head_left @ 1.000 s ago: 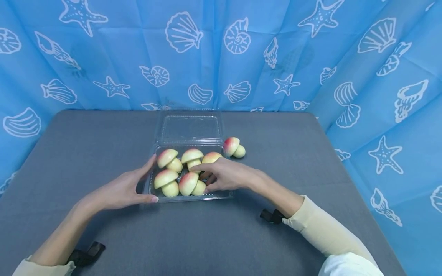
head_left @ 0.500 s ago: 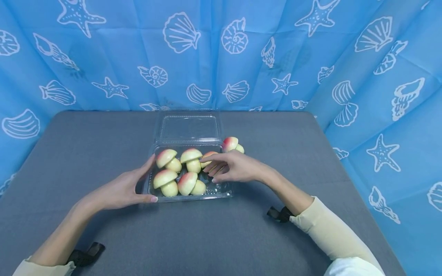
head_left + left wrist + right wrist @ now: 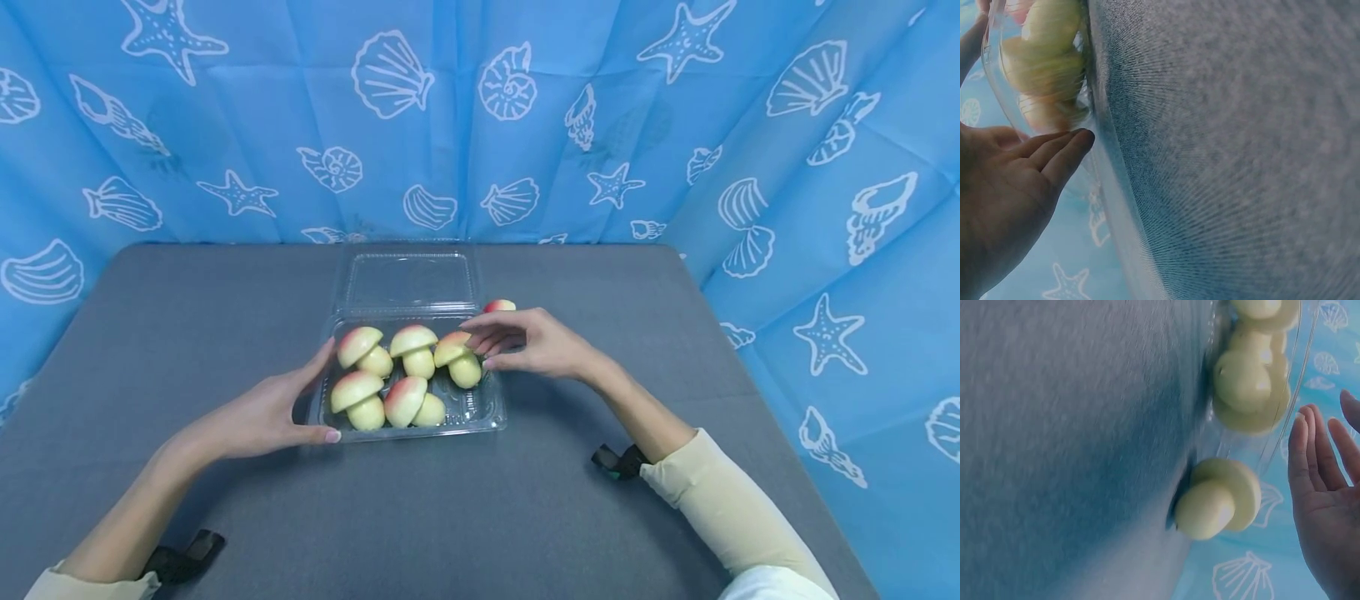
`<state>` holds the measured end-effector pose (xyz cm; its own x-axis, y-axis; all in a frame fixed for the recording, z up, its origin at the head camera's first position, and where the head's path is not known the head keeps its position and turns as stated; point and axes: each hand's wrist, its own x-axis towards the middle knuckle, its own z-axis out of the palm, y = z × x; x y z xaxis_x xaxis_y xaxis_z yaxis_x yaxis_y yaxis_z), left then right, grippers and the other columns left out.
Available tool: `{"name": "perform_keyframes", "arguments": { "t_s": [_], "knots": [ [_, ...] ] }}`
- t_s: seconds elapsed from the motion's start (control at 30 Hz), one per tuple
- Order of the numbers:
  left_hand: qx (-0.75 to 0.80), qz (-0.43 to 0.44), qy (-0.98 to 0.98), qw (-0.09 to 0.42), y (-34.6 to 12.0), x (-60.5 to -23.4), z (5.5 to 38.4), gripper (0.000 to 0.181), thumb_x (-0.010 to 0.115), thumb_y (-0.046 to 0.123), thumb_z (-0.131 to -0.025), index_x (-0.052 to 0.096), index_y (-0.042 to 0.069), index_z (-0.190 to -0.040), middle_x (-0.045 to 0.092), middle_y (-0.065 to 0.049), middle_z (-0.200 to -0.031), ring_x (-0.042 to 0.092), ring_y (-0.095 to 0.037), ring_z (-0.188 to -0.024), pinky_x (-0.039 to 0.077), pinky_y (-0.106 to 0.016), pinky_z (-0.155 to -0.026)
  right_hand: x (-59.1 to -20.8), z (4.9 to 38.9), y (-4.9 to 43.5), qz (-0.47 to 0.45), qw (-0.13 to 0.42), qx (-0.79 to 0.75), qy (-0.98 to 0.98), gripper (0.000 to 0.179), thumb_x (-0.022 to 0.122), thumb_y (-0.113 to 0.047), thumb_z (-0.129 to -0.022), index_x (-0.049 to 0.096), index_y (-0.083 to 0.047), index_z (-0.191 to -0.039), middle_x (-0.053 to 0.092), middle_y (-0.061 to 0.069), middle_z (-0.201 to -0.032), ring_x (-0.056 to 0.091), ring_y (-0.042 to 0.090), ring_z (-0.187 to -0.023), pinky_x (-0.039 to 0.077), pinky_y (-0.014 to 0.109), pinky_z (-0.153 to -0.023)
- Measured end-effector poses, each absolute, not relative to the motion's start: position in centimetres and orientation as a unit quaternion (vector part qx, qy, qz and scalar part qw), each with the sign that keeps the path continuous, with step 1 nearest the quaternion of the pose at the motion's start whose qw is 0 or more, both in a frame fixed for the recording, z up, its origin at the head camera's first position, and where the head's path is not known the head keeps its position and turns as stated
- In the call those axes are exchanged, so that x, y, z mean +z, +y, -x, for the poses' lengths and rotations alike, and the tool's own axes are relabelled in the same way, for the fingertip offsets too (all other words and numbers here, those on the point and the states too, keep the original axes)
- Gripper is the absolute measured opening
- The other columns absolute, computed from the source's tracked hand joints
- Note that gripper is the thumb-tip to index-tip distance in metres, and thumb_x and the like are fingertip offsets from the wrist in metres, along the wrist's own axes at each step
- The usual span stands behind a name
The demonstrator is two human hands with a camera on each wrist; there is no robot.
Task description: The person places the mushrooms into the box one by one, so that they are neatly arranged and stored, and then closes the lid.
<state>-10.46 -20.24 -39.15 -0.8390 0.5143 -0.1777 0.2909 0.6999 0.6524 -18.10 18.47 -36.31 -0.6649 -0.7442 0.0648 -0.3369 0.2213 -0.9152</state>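
A clear plastic clamshell box lies with its lid folded back. In it sit several mushroom-shaped pieces, pale yellow-green with reddish caps, in two rows. My left hand rests against the box's left side, thumb by the front corner, fingers toward the back; in the left wrist view its fingers look straight against the clear wall. My right hand hovers over the box's right edge by the rear right piece, fingers loosely bent, holding nothing. Behind it a loose mushroom piece is mostly hidden; the right wrist view shows this piece outside the box.
The transparent lid lies toward the back edge of the grey cloth-covered table. A blue curtain with white shell and starfish prints hangs behind and to the right. The box's front right corner holds no piece.
My right hand has let go of the front middle mushroom piece and moved right and back, toward the loose piece outside the box. My left hand has stayed at the box's left side.
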Motion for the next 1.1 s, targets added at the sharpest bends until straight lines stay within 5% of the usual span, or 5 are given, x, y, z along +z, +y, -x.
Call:
{"name": "perform_keyframes", "arguments": {
  "t_s": [0.57, 0.9, 1.1],
  "knots": [
    [0.323, -0.225, 0.902, 0.178, -20.3, -39.3, 10.6, 0.12, 0.076, 0.056, -0.081, -0.004, 0.012, -0.16, 0.011, -0.026, -0.162, 0.029, -0.047, -0.141, 0.031, -0.063, -0.11, -35.9, 20.6, 21.0, 0.384, 0.068, -0.444, 0.807, 0.047, 0.078, -0.002, -0.084, 0.064, -0.003, -0.13, 0.066, 0.012, -0.126, 0.064, 0.03, -0.111, 0.052, 0.047, -0.096],
    [0.319, -0.228, 0.903, 0.178, -20.5, -39.5, 10.7, 0.119, 0.075, 0.057, -0.082, -0.004, 0.013, -0.16, 0.012, -0.025, -0.162, 0.023, -0.046, -0.144, 0.027, -0.064, -0.112, -36.9, 21.7, 22.0, 0.363, 0.077, -0.422, 0.827, 0.052, 0.079, 0.0, -0.081, 0.063, -0.001, -0.131, 0.059, 0.014, -0.137, 0.05, 0.033, -0.128, 0.044, 0.059, -0.1],
    [0.321, -0.225, 0.902, 0.182, -20.4, -39.5, 10.7, 0.119, 0.075, 0.056, -0.082, -0.003, 0.013, -0.16, 0.012, -0.024, -0.163, 0.022, -0.046, -0.145, 0.027, -0.064, -0.112, -38.1, 23.1, 22.6, 0.368, 0.115, -0.407, 0.828, 0.059, 0.08, -0.003, -0.082, 0.059, -0.006, -0.137, 0.05, 0.01, -0.147, 0.044, 0.029, -0.135, 0.045, 0.055, -0.102]
  ]
}}
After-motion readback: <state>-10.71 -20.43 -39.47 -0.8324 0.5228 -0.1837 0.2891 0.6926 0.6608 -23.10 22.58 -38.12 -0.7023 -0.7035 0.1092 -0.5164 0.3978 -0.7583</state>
